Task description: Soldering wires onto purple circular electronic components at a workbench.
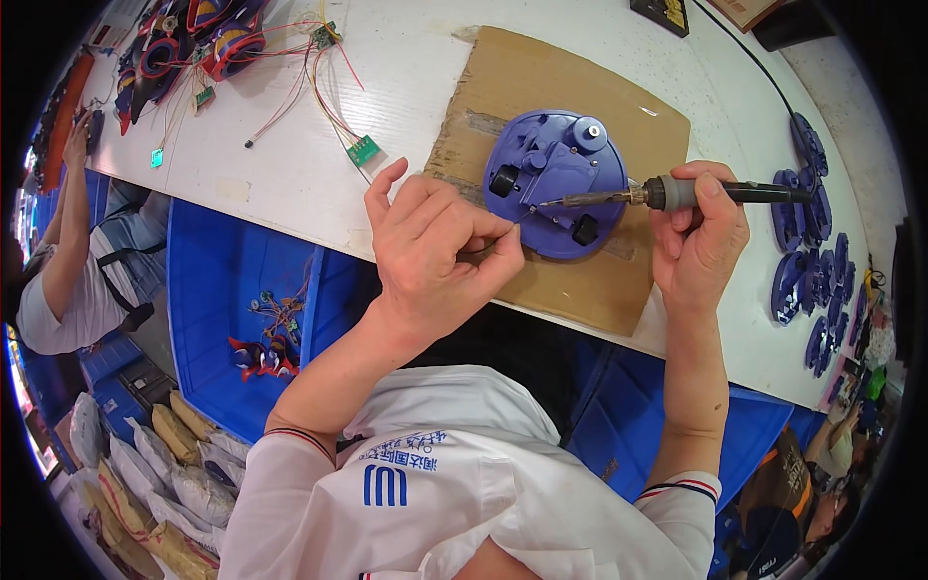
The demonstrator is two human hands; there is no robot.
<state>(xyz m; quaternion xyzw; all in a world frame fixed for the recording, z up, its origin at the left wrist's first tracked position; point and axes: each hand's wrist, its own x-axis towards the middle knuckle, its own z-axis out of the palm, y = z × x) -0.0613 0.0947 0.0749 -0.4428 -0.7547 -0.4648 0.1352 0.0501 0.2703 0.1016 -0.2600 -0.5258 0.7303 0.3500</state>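
Note:
A round purple plastic base (559,174) with two small black wheels rests on a sheet of brown cardboard (541,72). My right hand (698,232) grips a soldering iron (667,193) by its grey and black handle. The iron's tip reaches over the middle of the base, close to a small metal contact. My left hand (435,232) pinches a thin dark wire (524,217) at the base's near left edge, its end by the iron's tip. Whether tip and wire touch I cannot tell. A green circuit board (363,151) with wires lies just beyond my left hand.
Several dark blue and red toy parts (159,53) with loose wires lie at the far left of the white table (406,58). More purple parts (817,280) line the right side. Blue bins (208,319) stand below the table edge. Another person's arm (63,232) is at the left.

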